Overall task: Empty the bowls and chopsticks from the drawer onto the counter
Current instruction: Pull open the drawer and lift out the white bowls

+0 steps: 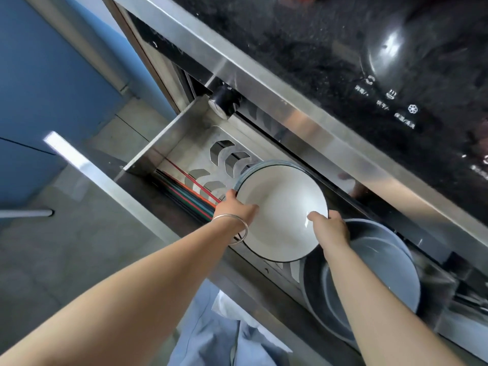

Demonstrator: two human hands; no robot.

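The bowl (280, 210) gripped by both hands is white inside with a thin dark rim line and a grey-blue outer band. Left of the grip lie chopsticks (190, 192) in red, orange, teal and dark tones. Right of it sit grey-blue bowls (383, 262) in a black one. The drawer (169, 138) is silvery steel, the counter (303, 40) speckled black.

We see the open drawer (169, 133) below the counter (303, 35). In it, chopsticks (190, 196) lie at the left, a bowl (282, 207) sits in the middle, and more bowls (375, 273) are stacked to its right, nearer us.
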